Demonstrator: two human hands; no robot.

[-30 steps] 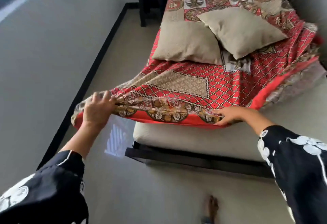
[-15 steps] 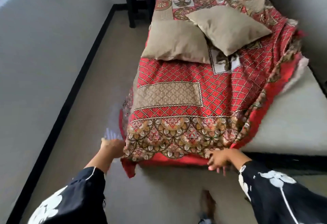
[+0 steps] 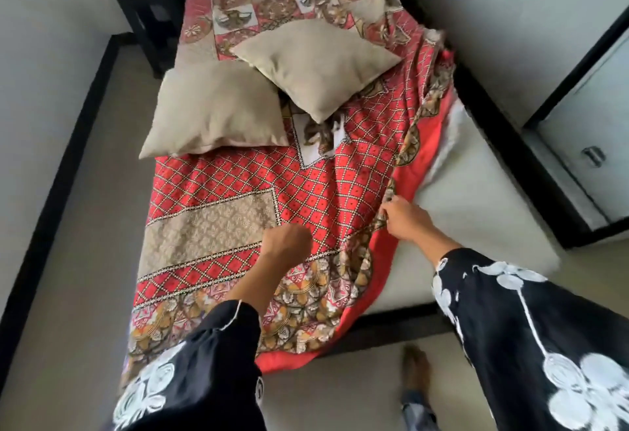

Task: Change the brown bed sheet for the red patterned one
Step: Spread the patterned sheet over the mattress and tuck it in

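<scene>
Head view: the bed is seen from its foot end, with both arms reaching forward over it.
Risk, pillows: two beige pillows (image 3: 218, 110) are lying on the red patterned sheet (image 3: 326, 185). If the cloth is drawn to the right, they are likely to be dragged along or tipped, or the cloth will be pinned by their weight.
Risk, skew: the bunched edge is held at one point only, so a diagonal pull is to be expected, and the cover already gained on the left side could be lost.
Risk, slack: the border hangs over the foot end near a bare foot (image 3: 413, 367), where it could be stepped on and tugged out of place.
Sheet, place: the left and middle of the mattress (image 3: 476, 212) are covered, and a wide strip on the right is left bare.
Sheet, look: a red lattice field, a beige panel, a brown and orange floral border and a plain red hem. It lies flat on the left and is gathered into long folds along the right edge.
Right hand (image 3: 405, 219): closed on the folded right edge, with the cloth pinched.
Left hand (image 3: 284, 243): fingers curled over the sheet's middle. Whether cloth is gripped cannot be told.
Brown sheet: none is seen on the bed.
</scene>
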